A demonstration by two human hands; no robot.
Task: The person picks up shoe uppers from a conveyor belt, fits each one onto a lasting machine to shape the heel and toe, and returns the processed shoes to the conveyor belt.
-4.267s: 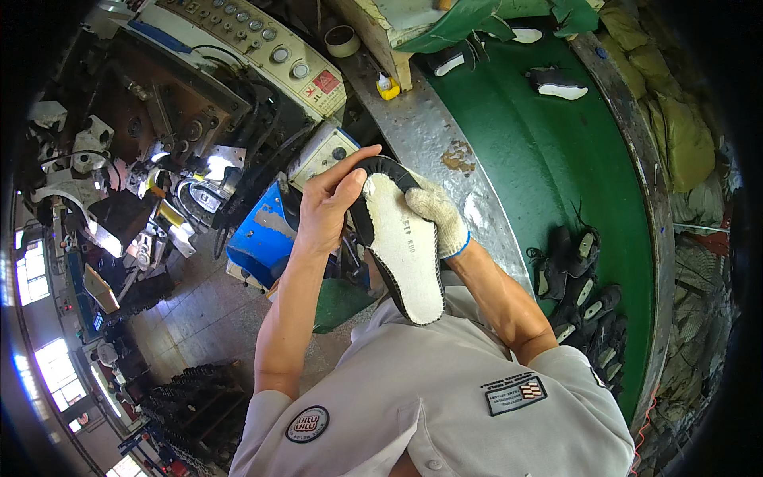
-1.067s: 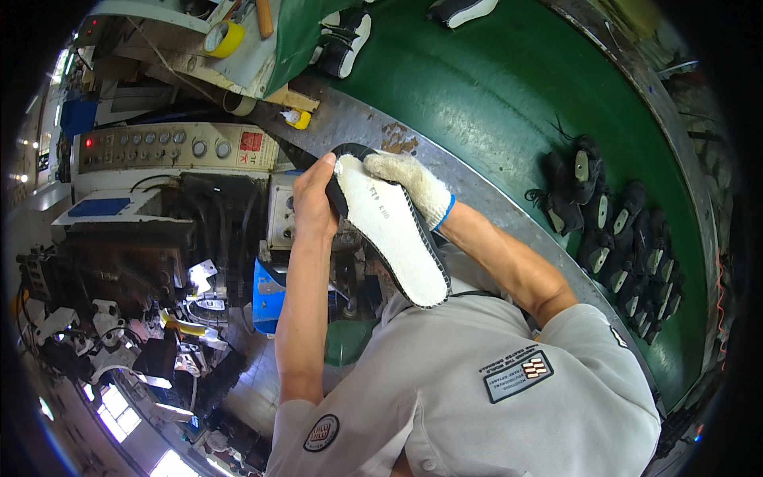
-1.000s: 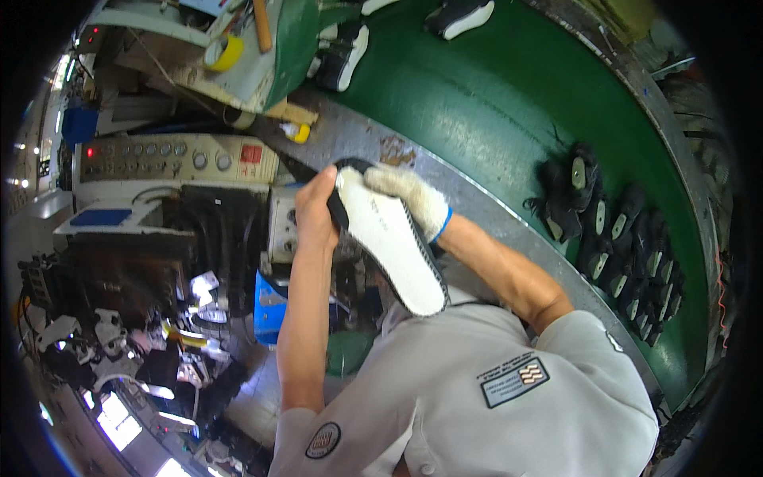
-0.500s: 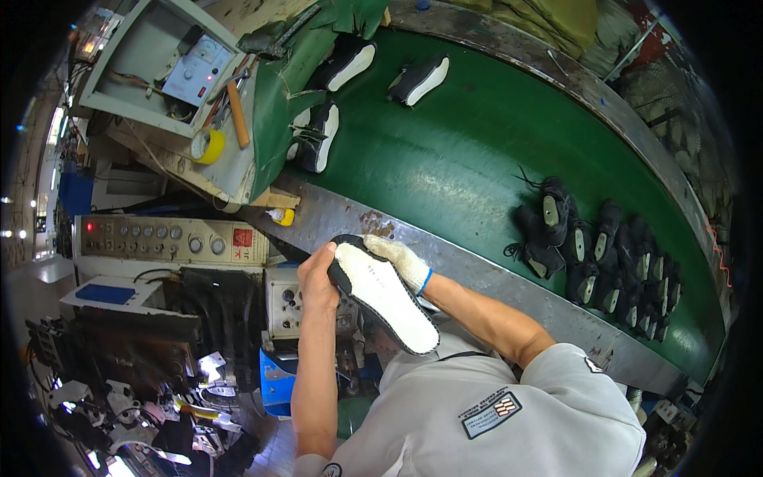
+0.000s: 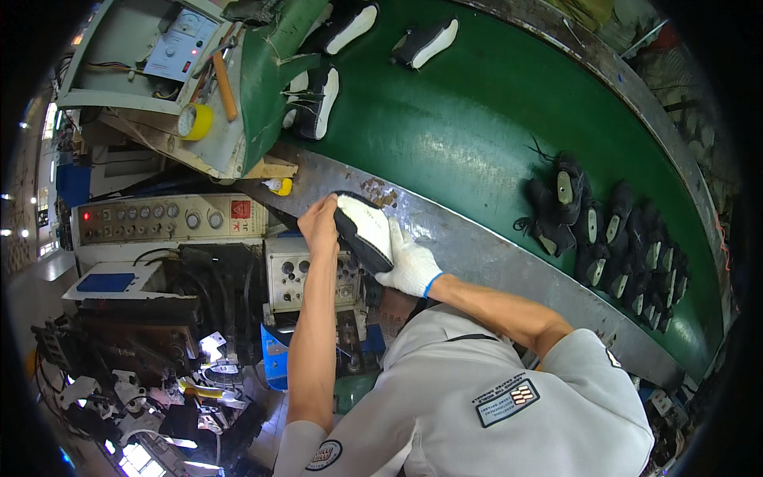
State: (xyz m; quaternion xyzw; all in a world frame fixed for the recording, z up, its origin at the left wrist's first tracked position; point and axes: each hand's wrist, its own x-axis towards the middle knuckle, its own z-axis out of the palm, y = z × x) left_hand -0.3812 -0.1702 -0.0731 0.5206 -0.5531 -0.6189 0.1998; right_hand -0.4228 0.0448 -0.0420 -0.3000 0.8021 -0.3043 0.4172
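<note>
A black shoe upper with a white sole-shaped bottom is held up in front of me, the white side facing up and the shoe tilted. My left hand, bare, is closed on its upper left end. My right hand, in a white knit glove with a blue cuff, grips the lower right end, the thumb lying along the edge. The fingers beneath the shoe are hidden. Both hands are just on the near side of the metal edge of a green conveyor belt.
Several black shoes with white bottoms, among them one shoe, lie far on the belt. A cluster of black shoes sits at right. At left are a control panel, a hammer, yellow tape and a small yellow bottle.
The shoe has moved up and away from my body, toward the metal edge. My gloved right hand has shifted from its upper side to its lower end; my left hand keeps its grip.
</note>
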